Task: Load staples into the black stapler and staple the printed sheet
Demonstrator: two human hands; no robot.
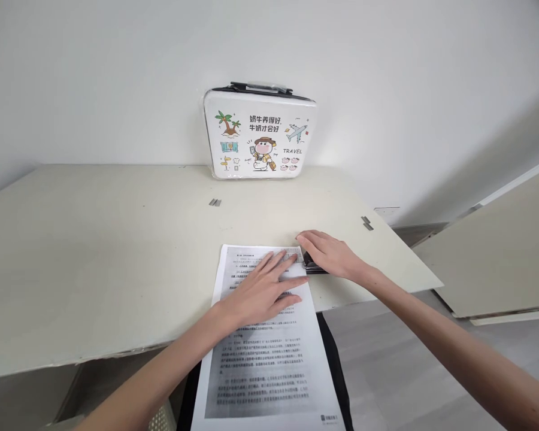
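Note:
My left hand [263, 293] lies flat with fingers spread on printed paper [260, 374], holding it against the table. The paper reaches over the table's front edge toward me. At the sheet's upper right edge, my right hand [326, 251] is closed over a black stapler [313, 264]. Most of the stapler is hidden under the palm and fingers; only its dark side and shiny base show. Whether the paper's corner lies between its jaws I cannot tell.
A white case [260, 134] with cartoon travel pictures stands against the wall. Small grey staple strips lie on the table [94, 251]: one group [215, 202] before the case, another [367, 223] to the right. A pale panel [498, 251] stands beyond the table's right edge.

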